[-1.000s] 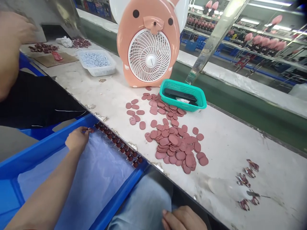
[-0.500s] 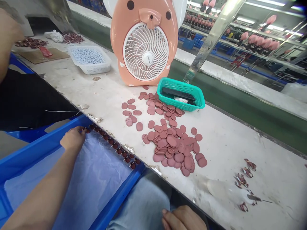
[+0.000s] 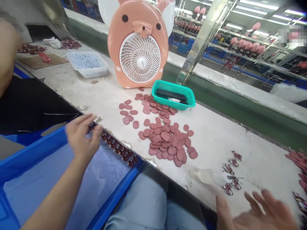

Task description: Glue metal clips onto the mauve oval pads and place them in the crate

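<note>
My left hand [image 3: 82, 137] hovers with fingers spread over the rim of a blue bin [image 3: 40, 150], holding nothing, just above a row of small dark red pieces [image 3: 117, 148] that lie along the bin's inner edge. My right hand [image 3: 261, 212] is blurred and open at the table's front edge, nearest a small group of dark red, curled pieces [image 3: 231, 172]. Flat mauve oval pieces [image 3: 165, 140] lie scattered in a loose heap mid-table. More mauve pieces [image 3: 297, 163] show at the right edge.
A peach animal-shaped fan [image 3: 137, 48] stands behind the heap, beside a teal mesh basket [image 3: 172, 95]. A white basket of small pale pieces [image 3: 87, 64] sits to the left. A person's arm [image 3: 7, 48] shows at far left. A metal post [image 3: 203, 38] rises behind.
My left hand has lifted from the row of pieces and opened. My right hand has moved up from my knee to the table edge. The view has swung right, showing more mauve pieces.
</note>
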`<action>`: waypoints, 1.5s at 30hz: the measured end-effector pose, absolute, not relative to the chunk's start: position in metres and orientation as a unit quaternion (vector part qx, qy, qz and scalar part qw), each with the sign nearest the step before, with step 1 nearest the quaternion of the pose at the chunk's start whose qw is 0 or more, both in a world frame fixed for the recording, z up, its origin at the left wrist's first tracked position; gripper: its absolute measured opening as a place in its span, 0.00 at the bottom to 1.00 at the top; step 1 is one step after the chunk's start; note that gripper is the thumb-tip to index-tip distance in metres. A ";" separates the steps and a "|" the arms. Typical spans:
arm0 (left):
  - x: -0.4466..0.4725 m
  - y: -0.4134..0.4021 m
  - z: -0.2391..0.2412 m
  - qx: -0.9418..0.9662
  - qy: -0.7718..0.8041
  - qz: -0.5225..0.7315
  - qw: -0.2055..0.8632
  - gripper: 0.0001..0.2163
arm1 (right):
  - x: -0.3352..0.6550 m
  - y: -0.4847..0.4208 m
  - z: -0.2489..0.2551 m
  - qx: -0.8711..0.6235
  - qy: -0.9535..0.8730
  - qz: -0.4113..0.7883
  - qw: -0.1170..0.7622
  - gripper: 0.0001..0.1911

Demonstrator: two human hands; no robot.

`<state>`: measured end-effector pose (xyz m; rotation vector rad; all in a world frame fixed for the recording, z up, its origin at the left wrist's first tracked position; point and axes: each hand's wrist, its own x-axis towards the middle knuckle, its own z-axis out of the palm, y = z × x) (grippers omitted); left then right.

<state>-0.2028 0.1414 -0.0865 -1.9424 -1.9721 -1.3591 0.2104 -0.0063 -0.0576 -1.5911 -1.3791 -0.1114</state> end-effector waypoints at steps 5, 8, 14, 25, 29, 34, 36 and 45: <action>-0.154 0.138 -0.063 -0.773 -0.531 -0.347 0.009 0.23 | 0.213 0.024 -0.050 -0.753 -0.529 0.081 0.384 0.48; -0.148 0.129 -0.071 -0.787 -0.499 -0.362 0.029 0.23 | 0.215 0.033 -0.051 -0.726 -0.577 0.107 0.358 0.36; -0.137 0.098 -0.088 -0.776 -0.422 -0.462 0.076 0.09 | 0.196 0.016 -0.039 -0.656 -0.542 0.109 0.514 0.19; -0.045 -0.017 -0.079 -0.747 -0.272 -0.602 -0.073 0.16 | 0.117 -0.016 -0.035 -0.368 -0.230 0.788 0.437 0.28; -0.025 -0.025 -0.083 -0.623 -0.330 -0.650 -0.285 0.20 | 0.110 -0.027 -0.037 -0.375 -0.206 0.755 0.497 0.26; -0.006 -0.034 -0.078 -0.502 -0.414 -0.646 -0.399 0.12 | 0.118 -0.032 -0.052 -0.442 -0.310 0.679 0.498 0.28; -0.006 -0.036 -0.073 -0.410 -0.438 -0.639 -0.480 0.13 | 0.132 -0.034 -0.056 -0.463 -0.342 0.656 0.487 0.28; -0.013 -0.034 -0.049 -0.126 -0.420 -0.571 -0.694 0.17 | 0.203 -0.053 -0.048 -0.578 -0.551 0.444 0.408 0.17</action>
